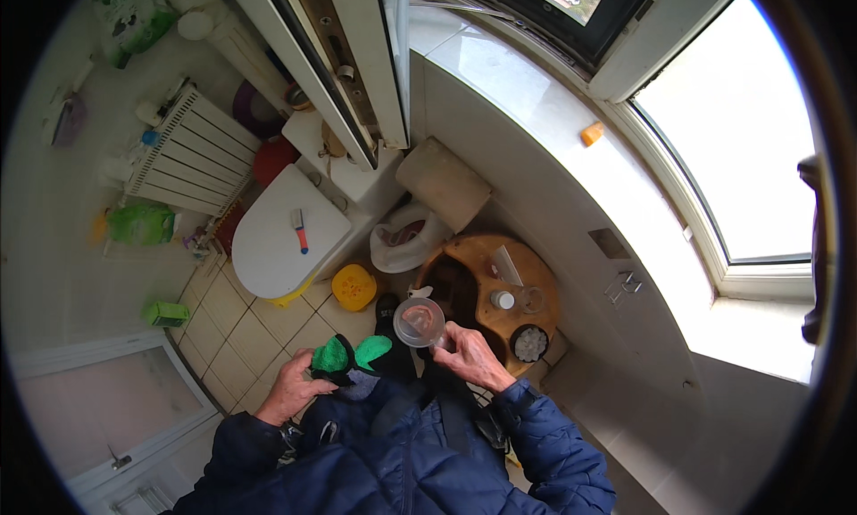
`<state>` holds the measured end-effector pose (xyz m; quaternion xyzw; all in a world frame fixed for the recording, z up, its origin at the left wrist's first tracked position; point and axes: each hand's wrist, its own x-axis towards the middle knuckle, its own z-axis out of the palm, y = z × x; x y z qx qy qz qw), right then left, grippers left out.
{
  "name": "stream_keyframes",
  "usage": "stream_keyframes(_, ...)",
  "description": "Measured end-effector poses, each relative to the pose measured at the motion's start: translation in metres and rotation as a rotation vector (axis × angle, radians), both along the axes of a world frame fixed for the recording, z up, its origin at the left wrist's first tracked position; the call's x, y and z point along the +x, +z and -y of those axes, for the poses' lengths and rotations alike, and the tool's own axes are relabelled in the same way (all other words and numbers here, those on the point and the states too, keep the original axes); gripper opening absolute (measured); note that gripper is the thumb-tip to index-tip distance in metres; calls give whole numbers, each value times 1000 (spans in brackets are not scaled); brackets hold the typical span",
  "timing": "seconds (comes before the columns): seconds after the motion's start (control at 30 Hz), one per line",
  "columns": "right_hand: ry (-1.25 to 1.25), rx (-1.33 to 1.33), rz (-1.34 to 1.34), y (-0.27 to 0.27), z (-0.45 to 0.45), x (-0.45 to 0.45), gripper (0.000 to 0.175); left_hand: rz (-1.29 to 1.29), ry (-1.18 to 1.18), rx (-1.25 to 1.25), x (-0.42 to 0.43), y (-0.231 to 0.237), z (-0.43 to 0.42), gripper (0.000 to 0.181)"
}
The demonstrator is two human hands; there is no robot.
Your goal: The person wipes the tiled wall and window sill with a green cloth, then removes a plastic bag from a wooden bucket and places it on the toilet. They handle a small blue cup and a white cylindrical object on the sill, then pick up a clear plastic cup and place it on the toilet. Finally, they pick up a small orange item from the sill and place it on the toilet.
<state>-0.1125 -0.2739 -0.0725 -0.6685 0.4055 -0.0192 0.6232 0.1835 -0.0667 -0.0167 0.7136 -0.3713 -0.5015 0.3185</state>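
Note:
My left hand (292, 386) grips a dark-edged cloth item (333, 356) with green fuzzy lining, spread into two lobes; its exact kind is unclear. Just right of it, my right hand (472, 356) holds a clear plastic cup (419, 322) by its side, with something pinkish visible in or through it. A grey fuzzy piece (359, 385) lies below the green lining, near my lap. Beyond my right hand stands a round wooden table (469, 247) bearing a white-capped bottle (502, 300), a small glass (532, 300), an upright card (507, 266) and a dark bowl of whitish lumps (531, 343).
A white lidded toilet or bin (274, 247) at left carries a red-and-blue handled brush (300, 231). A yellow container (354, 287) and a white bag (402, 247) stand on the floor. An open window sash (388, 66) juts in above; an orange piece (592, 134) lies on the sill.

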Motion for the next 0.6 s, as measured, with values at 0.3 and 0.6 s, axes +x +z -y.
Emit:
stream_keyframes(0.3,-92,36,-20,-24,-6,31,26,167,-50,-81,41,3,-6,49)
stream_keyframes(0.6,189,-139,-58,-45,12,104,27,87,271,6,38,-12,-78,46)
